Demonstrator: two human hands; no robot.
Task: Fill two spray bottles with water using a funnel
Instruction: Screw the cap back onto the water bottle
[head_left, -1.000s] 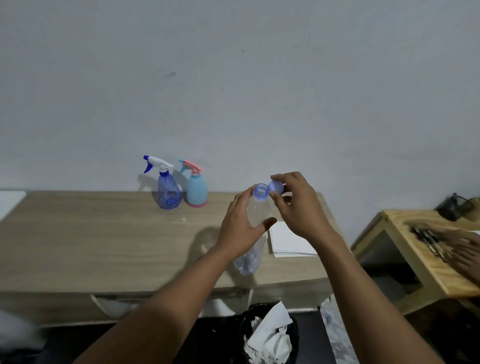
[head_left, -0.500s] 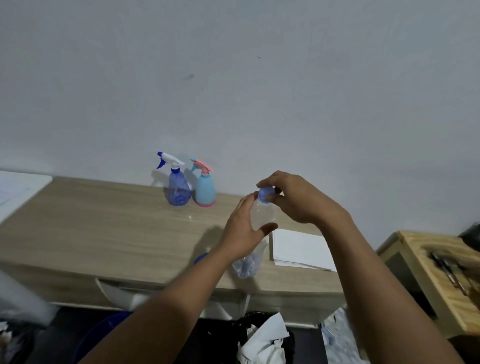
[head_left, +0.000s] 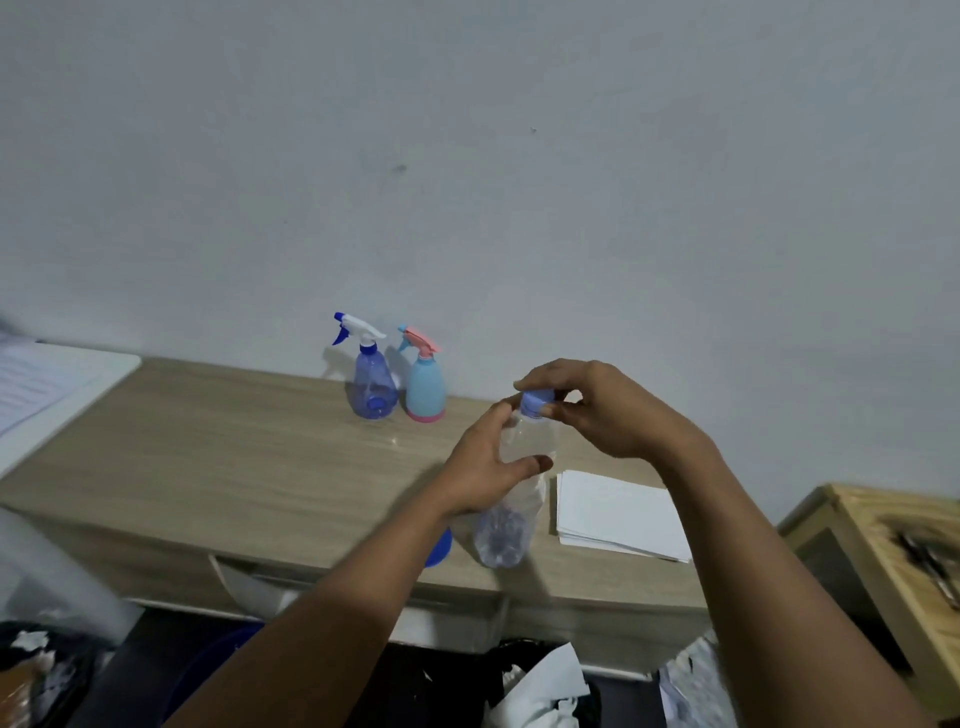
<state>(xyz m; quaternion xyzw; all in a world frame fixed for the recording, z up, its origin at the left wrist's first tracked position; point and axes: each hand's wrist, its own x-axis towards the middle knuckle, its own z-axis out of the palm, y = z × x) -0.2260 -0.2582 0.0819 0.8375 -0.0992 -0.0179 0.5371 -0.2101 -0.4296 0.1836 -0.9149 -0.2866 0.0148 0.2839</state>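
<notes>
Two spray bottles stand side by side against the wall on the wooden table (head_left: 218, 467): a clear blue spray bottle (head_left: 373, 387) with a white and blue trigger, and a light blue spray bottle (head_left: 425, 389) with a pink trigger. Both have their trigger heads on. My left hand (head_left: 480, 475) grips a clear plastic water bottle (head_left: 511, 514) around its upper body, above the table's front part. My right hand (head_left: 597, 408) pinches the blue cap (head_left: 536, 402) sitting on the bottle's neck. A blue round object (head_left: 439, 548), partly hidden by my left forearm, lies on the table.
A stack of white paper (head_left: 618, 512) lies on the table right of the water bottle. A white board (head_left: 47, 384) sits at the far left. A wooden side table (head_left: 883, 545) holding dark tools stands at the right. Crumpled paper in a bin (head_left: 540, 691) is below the table edge.
One second ago the cap was off, held beside the open neck. My right hand has brought it onto the neck and stays on it. The view has shifted so the table appears farther right.
</notes>
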